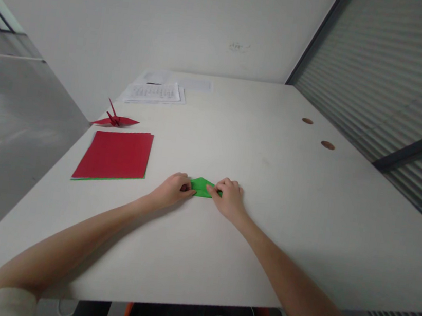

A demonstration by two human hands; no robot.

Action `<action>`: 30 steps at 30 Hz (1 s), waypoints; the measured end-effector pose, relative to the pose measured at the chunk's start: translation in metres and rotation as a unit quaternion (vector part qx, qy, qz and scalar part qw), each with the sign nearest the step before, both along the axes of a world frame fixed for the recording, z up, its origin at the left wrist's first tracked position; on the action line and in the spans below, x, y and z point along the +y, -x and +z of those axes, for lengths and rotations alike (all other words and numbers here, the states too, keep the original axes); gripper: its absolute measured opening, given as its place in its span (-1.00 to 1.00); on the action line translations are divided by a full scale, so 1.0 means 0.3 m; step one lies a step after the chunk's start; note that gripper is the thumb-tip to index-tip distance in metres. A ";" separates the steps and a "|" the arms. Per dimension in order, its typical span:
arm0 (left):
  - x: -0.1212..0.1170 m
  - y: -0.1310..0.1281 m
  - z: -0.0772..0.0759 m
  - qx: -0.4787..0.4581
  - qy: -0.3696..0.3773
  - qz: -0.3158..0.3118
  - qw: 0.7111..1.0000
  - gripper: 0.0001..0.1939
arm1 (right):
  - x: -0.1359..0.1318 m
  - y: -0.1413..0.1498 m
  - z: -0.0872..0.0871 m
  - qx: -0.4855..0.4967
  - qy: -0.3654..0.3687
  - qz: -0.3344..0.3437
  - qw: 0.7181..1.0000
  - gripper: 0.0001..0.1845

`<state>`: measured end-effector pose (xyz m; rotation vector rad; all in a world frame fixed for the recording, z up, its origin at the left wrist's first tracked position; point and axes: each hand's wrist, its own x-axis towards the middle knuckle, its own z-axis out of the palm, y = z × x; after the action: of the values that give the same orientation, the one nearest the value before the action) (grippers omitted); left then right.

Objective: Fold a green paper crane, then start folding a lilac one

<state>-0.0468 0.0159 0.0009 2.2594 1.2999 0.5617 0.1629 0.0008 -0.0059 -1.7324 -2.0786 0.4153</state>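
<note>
A small folded piece of green origami paper (202, 187) lies on the white table, its peaked edge facing away from me and a straight edge facing me. My left hand (174, 188) pinches its left end between thumb and curled fingers. At the opposite end, my right hand (229, 196) grips the paper the same way, thumb on top. Both ends of the paper are partly covered by my fingers.
A stack of square paper (118, 155), red on top with a green edge below, lies to the left. Behind it sits a red paper crane (115, 119). Printed sheets (153, 92) lie farther back. Two round holes (327, 145) mark the table's right side.
</note>
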 end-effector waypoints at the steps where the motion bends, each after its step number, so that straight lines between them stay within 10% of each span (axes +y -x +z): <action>1: 0.001 0.000 -0.001 0.000 0.000 0.000 1.000 -0.76 | -0.002 0.004 0.000 -0.005 -0.007 -0.002 1.000 -0.60; 30: 0.009 0.007 0.001 0.003 0.005 -0.007 1.000 -0.78 | -0.001 0.002 0.006 -0.022 -0.007 0.014 1.000 -0.61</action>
<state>-0.0488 0.0185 0.0012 2.2616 1.2868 0.5411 0.1623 0.0005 -0.0041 -1.7221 -2.1329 0.3733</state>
